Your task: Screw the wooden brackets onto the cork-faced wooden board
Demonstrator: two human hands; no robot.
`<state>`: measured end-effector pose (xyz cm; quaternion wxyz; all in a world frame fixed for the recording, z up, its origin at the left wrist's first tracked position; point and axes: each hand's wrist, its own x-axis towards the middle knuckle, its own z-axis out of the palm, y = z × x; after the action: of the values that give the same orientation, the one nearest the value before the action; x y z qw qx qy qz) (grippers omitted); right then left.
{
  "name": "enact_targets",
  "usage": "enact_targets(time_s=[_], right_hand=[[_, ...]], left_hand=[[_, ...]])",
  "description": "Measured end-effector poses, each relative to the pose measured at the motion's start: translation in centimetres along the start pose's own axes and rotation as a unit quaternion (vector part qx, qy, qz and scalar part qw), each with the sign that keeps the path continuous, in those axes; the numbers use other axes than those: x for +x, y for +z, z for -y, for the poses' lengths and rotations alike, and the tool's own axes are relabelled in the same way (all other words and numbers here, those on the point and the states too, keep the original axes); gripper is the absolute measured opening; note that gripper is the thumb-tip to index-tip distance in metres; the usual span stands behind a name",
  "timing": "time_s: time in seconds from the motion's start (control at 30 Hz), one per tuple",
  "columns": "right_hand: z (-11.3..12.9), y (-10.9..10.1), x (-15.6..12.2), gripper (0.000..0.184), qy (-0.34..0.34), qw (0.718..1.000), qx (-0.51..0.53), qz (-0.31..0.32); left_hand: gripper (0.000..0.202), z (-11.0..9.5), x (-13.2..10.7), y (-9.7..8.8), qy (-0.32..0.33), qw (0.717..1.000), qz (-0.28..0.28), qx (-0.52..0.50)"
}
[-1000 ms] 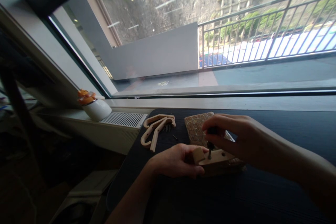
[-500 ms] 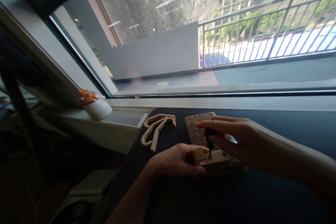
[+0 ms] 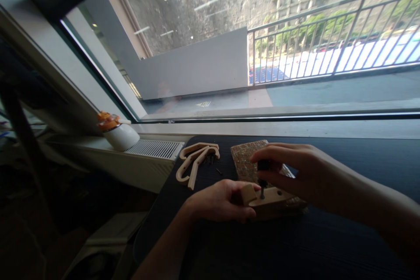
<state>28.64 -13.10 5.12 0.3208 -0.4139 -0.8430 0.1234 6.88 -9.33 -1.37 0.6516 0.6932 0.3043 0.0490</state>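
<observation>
My left hand (image 3: 219, 201) is closed around the curled end of a wooden hook (image 3: 271, 197), holding it against a brown patterned block (image 3: 246, 162). In my right hand (image 3: 292, 166) is a short black screwdriver (image 3: 263, 168), gripped by its handle between thumb and fingers. It stands nearly upright, its tip in a hole of the hook near the curl; a screw there is hidden. A second hole shows farther right on the hook. More wooden hooks (image 3: 193, 164) lie on the dark table left of the block, with several screws (image 3: 210, 159) beside them.
The dark table (image 3: 344, 157) has a rounded left corner and meets a white window sill (image 3: 295, 129). Left of it, a white bottle with an orange top (image 3: 121, 133) stands on a radiator (image 3: 154, 148). Large window glass rises behind.
The fingers of my right hand have shifted and curled around the screwdriver handle, the forefinger drawing back to the right. My left hand and the wooden hook stay almost in place.
</observation>
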Motion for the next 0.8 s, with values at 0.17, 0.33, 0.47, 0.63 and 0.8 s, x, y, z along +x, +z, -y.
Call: enact_targets(time_s=[0.17, 0.33, 0.47, 0.63, 0.8], right_hand=[[0.62, -0.14, -0.16, 0.026, -0.026, 0.999, 0.029, 0.015], [0.5, -0.18, -0.25, 0.034, -0.029, 0.998, 0.044, 0.024], [0.08, -0.06, -0.25, 0.03, -0.019, 0.999, 0.036, 0.005], [-0.14, -0.13, -0.2, 0.026, -0.009, 1.0, -0.006, -0.007], [-0.1, -0.1, -0.12, 0.026, -0.021, 1.0, 0.004, -0.021]], left_hand=[[0.03, -0.03, -0.06, -0.03, 0.014, 1.0, -0.001, 0.011], [0.029, 0.11, 0.04, 0.0, 0.014, 1.0, 0.005, -0.005], [0.035, 0.14, 0.08, -0.02, 0.006, 1.0, 0.0, 0.003], [0.043, 0.25, 0.12, -0.05, 0.005, 1.0, 0.006, -0.007], [0.049, 0.23, 0.13, -0.05, -0.004, 1.0, 0.007, -0.013]])
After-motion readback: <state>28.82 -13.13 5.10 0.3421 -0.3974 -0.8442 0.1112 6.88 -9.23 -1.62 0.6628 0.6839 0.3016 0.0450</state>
